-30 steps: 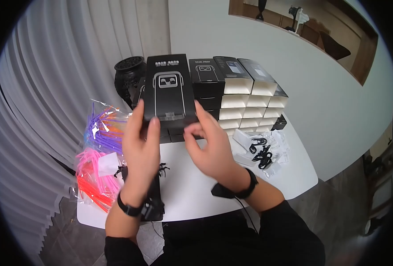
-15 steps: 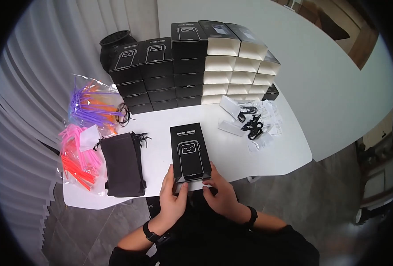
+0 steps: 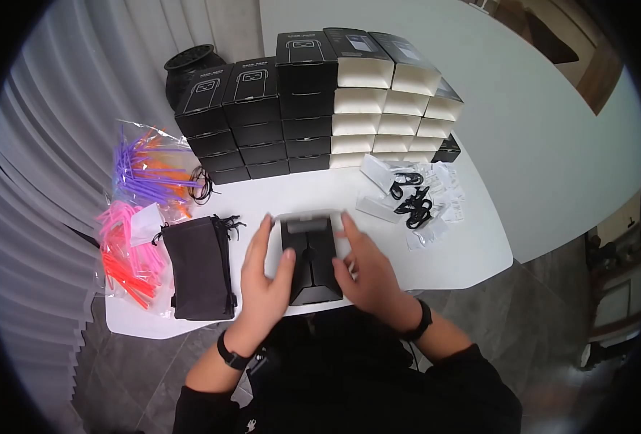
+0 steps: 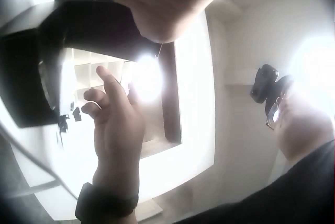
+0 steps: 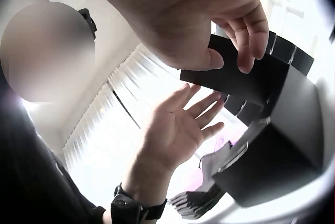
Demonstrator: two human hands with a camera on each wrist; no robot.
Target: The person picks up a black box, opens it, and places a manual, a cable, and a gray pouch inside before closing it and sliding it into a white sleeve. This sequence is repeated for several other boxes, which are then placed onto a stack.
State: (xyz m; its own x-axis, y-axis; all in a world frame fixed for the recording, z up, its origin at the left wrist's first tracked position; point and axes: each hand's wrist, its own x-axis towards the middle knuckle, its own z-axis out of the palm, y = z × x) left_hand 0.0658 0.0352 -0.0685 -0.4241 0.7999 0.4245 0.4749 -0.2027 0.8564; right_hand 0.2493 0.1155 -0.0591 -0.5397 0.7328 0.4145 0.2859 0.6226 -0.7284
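A black carton (image 3: 307,264) sits at the table's front edge with its cover raised, showing a dark inside with a central seam and a small notch. My left hand (image 3: 262,267) is along its left side, fingers straight and spread; the palm shows in the right wrist view. On the other side is my right hand (image 3: 367,271), index finger extended and the other fingers loosely bent. Beside the black flap (image 5: 235,70) in the right wrist view are the right thumb and fingertips. The cover's upper edge is blurred in the head view.
Stacked black cartons (image 3: 266,112) line the back, several with white open ends (image 3: 364,101). Black drawstring pouches (image 3: 199,267) lie at left beside bags of purple sticks (image 3: 143,166) and pink sticks (image 3: 136,253). Black cables (image 3: 416,206) and small white packets (image 3: 378,208) lie at right.
The carton, first held up before the stack, came down to the table's front edge with its printed face up. Now its cover is raised, the inside shows and the hands have spread apart.
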